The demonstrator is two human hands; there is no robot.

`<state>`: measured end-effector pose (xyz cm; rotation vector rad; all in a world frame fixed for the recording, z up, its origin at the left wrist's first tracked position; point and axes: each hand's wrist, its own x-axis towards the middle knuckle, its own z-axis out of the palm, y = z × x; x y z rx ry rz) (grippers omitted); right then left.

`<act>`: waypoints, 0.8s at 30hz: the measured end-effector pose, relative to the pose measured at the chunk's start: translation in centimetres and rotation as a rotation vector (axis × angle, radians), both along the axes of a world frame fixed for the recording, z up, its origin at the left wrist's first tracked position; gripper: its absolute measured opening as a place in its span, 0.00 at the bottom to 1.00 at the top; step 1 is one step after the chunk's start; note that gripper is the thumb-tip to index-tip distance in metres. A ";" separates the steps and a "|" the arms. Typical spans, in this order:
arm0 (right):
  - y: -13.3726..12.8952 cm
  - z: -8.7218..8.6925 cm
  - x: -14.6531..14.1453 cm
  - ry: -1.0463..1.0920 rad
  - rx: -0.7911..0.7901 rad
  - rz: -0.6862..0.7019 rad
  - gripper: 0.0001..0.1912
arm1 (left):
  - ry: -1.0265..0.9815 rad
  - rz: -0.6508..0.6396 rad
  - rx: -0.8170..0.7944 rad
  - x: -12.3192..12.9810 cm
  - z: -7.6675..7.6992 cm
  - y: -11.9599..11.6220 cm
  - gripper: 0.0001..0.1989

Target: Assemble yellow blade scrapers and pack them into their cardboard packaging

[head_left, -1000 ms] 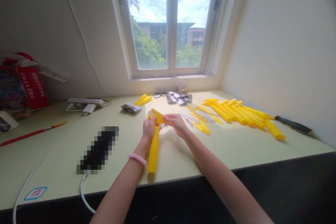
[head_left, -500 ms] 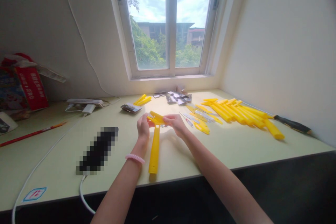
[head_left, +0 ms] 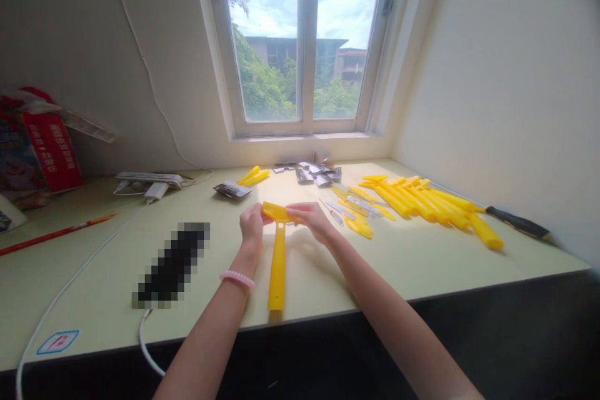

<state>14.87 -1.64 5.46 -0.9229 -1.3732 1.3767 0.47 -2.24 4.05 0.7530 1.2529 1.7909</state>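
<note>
A yellow T-shaped scraper-like tool (head_left: 277, 262) points its long handle toward the table's front edge. My left hand (head_left: 252, 225) has its fingers closed on the left end of the tool's head, with a pink coiled band on that wrist. At the head's right end, my right hand (head_left: 312, 219) pinches it with thumb and fingers. Just right of my right hand lie flat yellow pieces (head_left: 359, 225) and grey blades or cutters (head_left: 340, 209). Whatever is under the tool's head is mostly hidden by my fingers.
Yellow handled tools (head_left: 422, 203) lie in a row at the right, beside a black-handled screwdriver (head_left: 518, 222). Dark packets (head_left: 319, 174) and two yellow pieces (head_left: 253, 176) lie near the window. A pixelated black object (head_left: 173, 269), white cable, power strip (head_left: 150, 181) and red pencil (head_left: 56, 234) are left.
The tool's head has turned slightly in my hands and now looks more level. Both hands still hold its ends. The view has shifted a little.
</note>
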 end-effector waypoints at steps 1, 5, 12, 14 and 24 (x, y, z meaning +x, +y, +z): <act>0.0 0.0 0.0 -0.005 0.008 0.004 0.13 | -0.013 -0.006 0.001 0.0 0.0 0.0 0.08; -0.2 -0.1 -0.1 -0.002 0.041 0.000 0.14 | -0.103 -0.047 0.004 0.1 0.1 -0.2 0.06; -0.2 -0.2 -0.3 0.043 0.076 -0.072 0.15 | -0.268 -0.149 -0.041 0.2 0.4 -0.4 0.05; 0.0 -0.3 -0.3 0.047 0.090 -0.100 0.11 | -0.326 -0.199 -0.024 0.4 0.5 -0.5 0.04; 0.6 -0.4 0.5 0.109 0.107 -0.177 0.11 | -0.100 -0.554 -0.050 1.5 0.5 -1.2 0.19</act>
